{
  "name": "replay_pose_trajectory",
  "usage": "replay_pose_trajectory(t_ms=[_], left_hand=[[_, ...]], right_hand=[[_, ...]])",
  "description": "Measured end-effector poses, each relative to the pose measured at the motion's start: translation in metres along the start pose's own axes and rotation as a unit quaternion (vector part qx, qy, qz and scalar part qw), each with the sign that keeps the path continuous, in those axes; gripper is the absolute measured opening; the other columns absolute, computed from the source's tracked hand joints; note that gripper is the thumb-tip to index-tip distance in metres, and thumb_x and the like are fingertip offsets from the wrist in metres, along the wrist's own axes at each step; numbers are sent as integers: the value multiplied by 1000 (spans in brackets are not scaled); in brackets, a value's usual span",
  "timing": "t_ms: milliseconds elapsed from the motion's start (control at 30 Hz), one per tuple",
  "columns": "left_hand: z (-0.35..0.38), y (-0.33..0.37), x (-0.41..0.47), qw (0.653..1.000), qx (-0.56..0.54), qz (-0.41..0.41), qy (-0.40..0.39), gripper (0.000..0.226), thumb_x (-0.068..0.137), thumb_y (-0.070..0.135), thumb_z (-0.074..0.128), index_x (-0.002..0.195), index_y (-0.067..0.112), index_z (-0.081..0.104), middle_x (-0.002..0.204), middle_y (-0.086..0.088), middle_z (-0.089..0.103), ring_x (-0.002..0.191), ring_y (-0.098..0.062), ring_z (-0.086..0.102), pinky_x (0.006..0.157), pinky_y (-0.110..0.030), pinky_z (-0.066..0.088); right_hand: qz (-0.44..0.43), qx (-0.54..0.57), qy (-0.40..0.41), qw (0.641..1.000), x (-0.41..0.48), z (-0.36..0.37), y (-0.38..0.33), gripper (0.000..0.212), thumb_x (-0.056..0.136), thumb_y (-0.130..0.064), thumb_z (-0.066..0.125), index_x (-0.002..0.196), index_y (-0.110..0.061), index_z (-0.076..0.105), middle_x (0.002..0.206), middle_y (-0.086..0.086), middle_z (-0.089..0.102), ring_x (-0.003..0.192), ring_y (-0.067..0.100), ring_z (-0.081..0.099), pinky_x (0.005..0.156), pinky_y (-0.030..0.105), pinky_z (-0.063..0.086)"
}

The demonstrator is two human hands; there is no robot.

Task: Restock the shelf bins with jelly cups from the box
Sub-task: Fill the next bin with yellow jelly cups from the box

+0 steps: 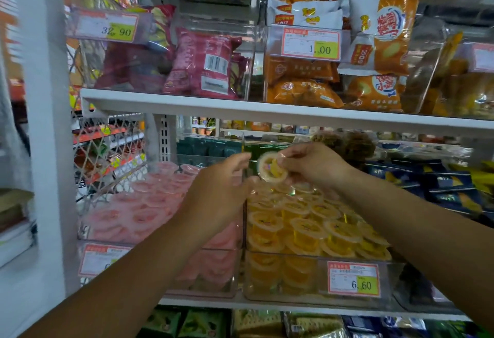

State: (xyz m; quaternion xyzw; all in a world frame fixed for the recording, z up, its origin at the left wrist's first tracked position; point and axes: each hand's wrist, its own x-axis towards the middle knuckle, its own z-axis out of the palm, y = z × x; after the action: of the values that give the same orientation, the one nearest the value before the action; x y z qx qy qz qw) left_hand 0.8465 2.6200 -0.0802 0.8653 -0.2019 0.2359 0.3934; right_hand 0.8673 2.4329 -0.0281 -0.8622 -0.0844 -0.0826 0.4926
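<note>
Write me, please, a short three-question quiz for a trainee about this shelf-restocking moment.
1. True or false: the right hand holds a pink jelly cup.
2. The price tag on the yellow-cup bin reads: A) 1.00 B) 6.60 C) 32.90
3. Fill in: the pink-cup bin stands directly to the ___ of the yellow-cup bin.

Key
1. False: its grip is on a yellow jelly cup.
2. B
3. left
</note>
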Motion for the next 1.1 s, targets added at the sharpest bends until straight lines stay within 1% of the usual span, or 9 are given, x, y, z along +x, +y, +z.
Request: replay_pose_trajectory(t_ms=[133, 300, 467, 567, 733, 800, 900, 967, 1100], left_hand=[[-6, -23, -12, 965, 222, 115, -84, 44, 91, 52, 50, 134, 42, 52, 138, 18, 53, 130, -10, 46, 109, -45, 35], [-6, -25, -15, 968, 211, 103, -89, 46, 90, 55, 44, 135, 44, 49, 136, 22, 52, 130, -9, 45, 108, -41, 33], [-4, -31, -13, 971, 201, 89, -98, 47, 89, 57, 45, 136, 48, 45, 138, 22, 51, 131, -8, 44, 108, -43, 33], [-5, -27, -15, 968, 219, 76, -94, 45, 92, 52, 53, 136, 47, 45, 141, 22, 47, 136, -8, 37, 113, -41, 27], [-10, 3, -44, 961, 214, 165, 62, 40, 93, 34, 58, 133, 27, 56, 135, 8, 56, 125, -16, 49, 107, -37, 32], [-6, 7, -84, 956, 138, 227, 123, 32, 92, 26, 55, 121, 20, 66, 119, 6, 66, 109, -11, 56, 96, -26, 39], [26, -17, -173, 984, 16, 175, -27, 25, 92, 25, 55, 110, 22, 72, 102, 9, 70, 90, -1, 59, 78, -14, 45], [63, -51, -232, 973, 13, 45, -227, 26, 95, 32, 53, 116, 29, 69, 103, 11, 67, 90, -1, 58, 72, -13, 44], [142, -147, -341, 851, 25, -210, -480, 35, 97, 20, 56, 132, 20, 57, 133, -2, 57, 115, -13, 57, 88, -11, 44]], right_hand=[[75, -107, 13, 991, 38, 10, 18, 16, 92, -14, 62, 105, -5, 66, 93, 15, 71, 73, 17, 68, 77, 32, 59], [102, -177, -27, 978, 61, 41, 37, 7, 90, -11, 64, 95, -7, 69, 103, 17, 69, 94, 27, 69, 88, 43, 56], [53, -248, -63, 965, 56, 43, 43, 10, 95, -28, 58, 99, -26, 67, 116, -3, 60, 99, 14, 58, 80, 26, 48], [-7, -268, -51, 962, 40, 28, 40, 28, 100, -32, 48, 125, -28, 59, 125, -6, 58, 106, 14, 56, 80, 22, 43], [-192, -78, 123, 971, -48, 13, 22, 21, 98, -21, 52, 116, -29, 61, 93, -11, 63, 74, 1, 57, 65, 20, 52], [-231, 26, 98, 968, -103, 19, 32, 15, 97, -16, 53, 105, -25, 64, 86, 1, 68, 65, 7, 57, 57, 23, 47], [-92, 84, -187, 974, -178, 39, 79, 20, 89, -24, 53, 103, -20, 67, 88, 6, 71, 61, 16, 60, 51, 26, 46], [62, 12, -415, 908, -206, 63, 135, 24, 86, -27, 54, 107, -25, 65, 100, 5, 71, 73, 21, 68, 58, 24, 50], [263, -70, -491, 828, -245, 137, 290, 27, 100, -9, 45, 124, -13, 56, 124, 26, 57, 90, 27, 62, 66, 17, 45]])
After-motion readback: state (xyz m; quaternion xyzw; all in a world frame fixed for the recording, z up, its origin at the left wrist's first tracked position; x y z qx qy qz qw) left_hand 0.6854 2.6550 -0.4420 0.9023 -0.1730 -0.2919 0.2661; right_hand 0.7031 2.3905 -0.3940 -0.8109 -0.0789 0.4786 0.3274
